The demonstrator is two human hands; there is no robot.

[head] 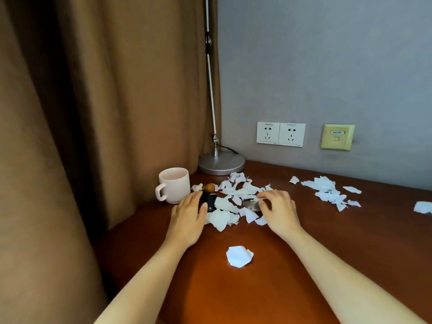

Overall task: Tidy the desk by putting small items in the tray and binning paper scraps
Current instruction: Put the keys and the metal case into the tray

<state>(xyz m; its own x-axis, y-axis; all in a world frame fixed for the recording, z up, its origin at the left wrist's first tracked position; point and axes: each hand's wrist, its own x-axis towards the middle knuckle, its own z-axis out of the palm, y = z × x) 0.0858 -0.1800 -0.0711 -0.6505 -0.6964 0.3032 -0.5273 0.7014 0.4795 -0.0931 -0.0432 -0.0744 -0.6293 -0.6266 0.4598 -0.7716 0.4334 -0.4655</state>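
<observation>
White paper scraps [236, 195] lie in a heap at the desk's back left. More scraps [327, 190] are spread to the right, and one larger scrap [239, 256] lies alone nearer me. My left hand [189, 216] lies over a small black item [210, 201], with thumb and fingers on either side of it. My right hand [278, 206] has its fingers curled onto the right end of a flat silver item [251, 205] among the scraps. A small brown figure [209, 187] stands behind the black item. No tray or bin is in view.
A pale pink mug [174, 184] stands left of the heap, by the brown curtain [93, 113]. A desk lamp's round base [221, 163] sits in the back corner. Wall sockets [280, 134] are above the wooden desk [233, 288]. Another scrap [423, 206] lies at the far right.
</observation>
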